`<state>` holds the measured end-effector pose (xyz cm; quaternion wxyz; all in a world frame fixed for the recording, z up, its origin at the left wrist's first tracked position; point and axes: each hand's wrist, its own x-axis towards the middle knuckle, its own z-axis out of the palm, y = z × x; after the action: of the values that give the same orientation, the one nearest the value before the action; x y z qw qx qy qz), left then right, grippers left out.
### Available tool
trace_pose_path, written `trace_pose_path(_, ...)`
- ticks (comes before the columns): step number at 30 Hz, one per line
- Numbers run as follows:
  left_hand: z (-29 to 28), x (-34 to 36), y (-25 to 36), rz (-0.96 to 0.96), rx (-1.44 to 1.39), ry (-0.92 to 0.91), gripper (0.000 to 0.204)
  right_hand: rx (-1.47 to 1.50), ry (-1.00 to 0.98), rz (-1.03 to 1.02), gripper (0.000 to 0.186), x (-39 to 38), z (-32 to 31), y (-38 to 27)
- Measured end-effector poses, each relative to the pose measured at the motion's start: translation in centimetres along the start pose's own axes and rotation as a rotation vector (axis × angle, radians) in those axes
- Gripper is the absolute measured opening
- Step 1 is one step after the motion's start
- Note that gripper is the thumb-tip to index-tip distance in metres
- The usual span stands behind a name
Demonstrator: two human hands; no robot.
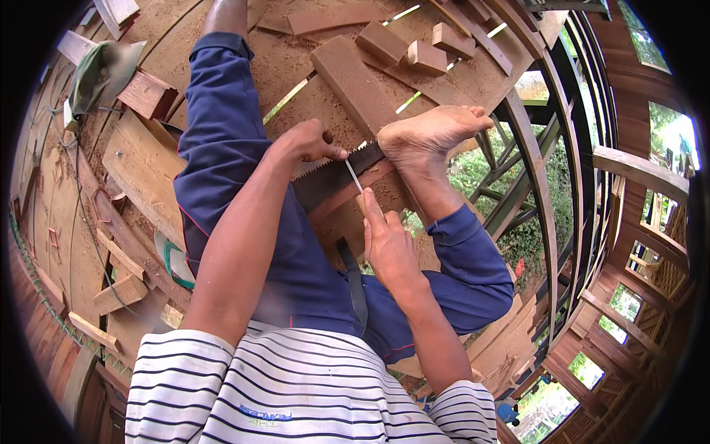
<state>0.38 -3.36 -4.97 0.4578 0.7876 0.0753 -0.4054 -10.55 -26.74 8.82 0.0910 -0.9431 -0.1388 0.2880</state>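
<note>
A dark saw blade (318, 191) lies between my legs with its toothed edge facing away from me. Its right end reaches my bare right foot (418, 140), which rests against it. A thin metal file (354, 175) crosses the teeth. My right hand (392, 251) is closed round the file's handle, with the index finger stretched along it. At the far end of the file, my left hand (305, 140) is closed, its thumb and fingertips on the tip. A reddish wooden strip (347, 196) runs along the blade's near side.
A thick wooden beam (355, 85) lies beyond the blade, with several cut blocks (427, 58) near it. Sawdust covers the boards, which have open gaps. At the left are a green cap-like item (100, 74) and a cable (80, 177). Greenery shows past the floor's right edge.
</note>
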Motion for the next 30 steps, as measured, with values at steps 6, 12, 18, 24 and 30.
trace_pose_path(6, -2.0, 1.5, -0.1, -0.112, 0.066, 0.257, 0.071, -0.051, 0.029, -0.061, 0.049, 6.1, -1.0, -1.9)
trace_pose_path(12, -3.7, -1.4, 1.2, 0.378, -0.753, 0.472, 0.046, 0.187, 0.306, -0.292, 0.052, 6.5, -4.4, 0.0)
trace_pose_path(18, -3.9, -2.1, 0.5, 0.203, -0.580, 0.372, 0.048, 0.219, 0.197, -0.288, 0.059, 3.0, -1.8, 4.6)
trace_pose_path(24, -2.2, -1.4, 1.1, 0.184, -0.496, 0.329, 0.050, 0.293, 0.183, -0.250, 0.058, 1.6, 0.3, 5.9)
trace_pose_path(30, -1.1, -0.1, 0.0, 0.187, -0.378, 0.238, 0.058, 0.154, 0.105, -0.215, 0.060, 1.8, -0.2, 5.5)
